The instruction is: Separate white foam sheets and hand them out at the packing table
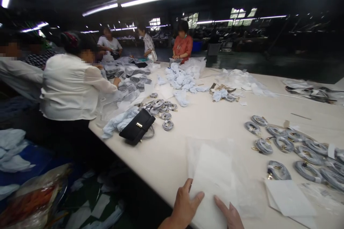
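Left hand (185,204) rests on thin, translucent white sheets (212,171).

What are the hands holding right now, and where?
Nothing clearly lifted: left hand rests on the near left edge of the white sheet, right hand flat on its near end. A true grip cannot be told.

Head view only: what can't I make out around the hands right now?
All in the head view:
Right hand: palm and wrist cut off by the bottom edge.
Left hand: unclear whether its fingers pinch the white sheet or only rest on it.
White sheet: near end cut by the bottom edge.
Coiled straps: clasps too small; the rightmost are cut by the right edge.
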`<action>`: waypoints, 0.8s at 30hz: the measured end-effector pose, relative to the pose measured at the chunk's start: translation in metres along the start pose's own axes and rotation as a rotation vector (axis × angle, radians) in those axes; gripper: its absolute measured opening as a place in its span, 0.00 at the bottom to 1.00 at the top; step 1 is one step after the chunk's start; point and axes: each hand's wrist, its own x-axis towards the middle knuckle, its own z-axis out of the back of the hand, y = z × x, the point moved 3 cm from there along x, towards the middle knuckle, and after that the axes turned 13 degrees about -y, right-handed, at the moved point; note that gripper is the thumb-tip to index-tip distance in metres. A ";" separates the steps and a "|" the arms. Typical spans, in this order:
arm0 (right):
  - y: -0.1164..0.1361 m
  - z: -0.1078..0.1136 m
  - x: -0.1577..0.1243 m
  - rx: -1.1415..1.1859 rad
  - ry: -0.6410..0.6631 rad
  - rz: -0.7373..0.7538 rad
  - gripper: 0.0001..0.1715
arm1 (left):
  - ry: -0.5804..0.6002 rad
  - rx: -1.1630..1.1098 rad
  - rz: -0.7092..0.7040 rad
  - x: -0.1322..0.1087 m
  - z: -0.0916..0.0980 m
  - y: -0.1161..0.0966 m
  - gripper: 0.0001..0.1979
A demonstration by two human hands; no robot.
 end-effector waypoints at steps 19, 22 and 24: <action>0.079 -0.093 0.098 0.009 0.066 0.181 0.29 | -0.167 0.051 0.101 0.121 0.050 0.026 0.29; 0.082 -0.022 0.113 -0.066 -0.290 0.165 0.28 | -0.096 0.117 0.073 0.143 0.072 0.037 0.30; 0.085 0.046 0.114 -0.163 -0.587 0.142 0.27 | -0.093 0.186 0.066 0.155 0.088 0.045 0.32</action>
